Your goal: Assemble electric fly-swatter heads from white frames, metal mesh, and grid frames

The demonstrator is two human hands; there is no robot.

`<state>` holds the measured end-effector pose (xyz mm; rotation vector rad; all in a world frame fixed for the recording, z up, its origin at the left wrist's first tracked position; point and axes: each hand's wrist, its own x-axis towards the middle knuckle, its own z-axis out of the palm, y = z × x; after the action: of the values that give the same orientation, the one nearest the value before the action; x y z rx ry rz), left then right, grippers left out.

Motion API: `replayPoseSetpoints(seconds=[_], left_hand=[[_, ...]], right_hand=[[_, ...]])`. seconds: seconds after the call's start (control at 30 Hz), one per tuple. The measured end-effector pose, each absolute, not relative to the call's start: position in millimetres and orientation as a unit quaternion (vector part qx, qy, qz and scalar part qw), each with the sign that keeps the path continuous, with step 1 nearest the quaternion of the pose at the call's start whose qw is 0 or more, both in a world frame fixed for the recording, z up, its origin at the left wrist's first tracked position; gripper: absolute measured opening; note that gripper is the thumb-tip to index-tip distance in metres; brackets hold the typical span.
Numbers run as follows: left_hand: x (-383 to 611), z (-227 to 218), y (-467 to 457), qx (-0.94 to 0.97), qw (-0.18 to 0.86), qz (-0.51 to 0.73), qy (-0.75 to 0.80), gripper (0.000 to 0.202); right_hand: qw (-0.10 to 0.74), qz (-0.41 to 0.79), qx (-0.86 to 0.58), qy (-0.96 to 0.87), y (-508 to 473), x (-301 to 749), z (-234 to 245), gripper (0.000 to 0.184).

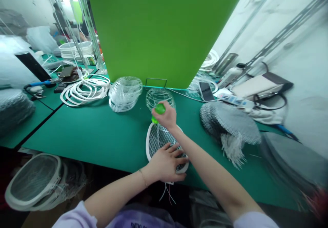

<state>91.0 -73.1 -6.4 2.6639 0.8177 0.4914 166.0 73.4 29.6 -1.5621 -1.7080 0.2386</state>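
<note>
Green translucent rounded object (160,109) sits closed inside the right hand (167,116), at the centre of the frame, just above a white oval frame with metal mesh (148,142), which lies on the green desk (77,135). The left hand (165,163) is open, with fingers spread flat on the mesh; this wide press keeps the frame steady, and it is a good way to hold it. Thin wires (166,193) hang from the frame's lower end.
</note>
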Motion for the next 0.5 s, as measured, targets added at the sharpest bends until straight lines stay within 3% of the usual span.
replayPoseSetpoints(seconds=[0.33, 0.5], left_hand=[[91.6, -3.2, -72.1, 0.935, 0.144, 0.157, 0.283, 0.045], [90.9, -1.2, -72.9, 0.919, 0.196, 0.170, 0.296, 0.072]], right_hand=[[0.361, 0.110, -0.562, -0.736, 46.5, 144.6, 32.1, 0.037], [0.362, 0.126, -0.527, -0.758, 28.5, 132.2, 33.8, 0.032]])
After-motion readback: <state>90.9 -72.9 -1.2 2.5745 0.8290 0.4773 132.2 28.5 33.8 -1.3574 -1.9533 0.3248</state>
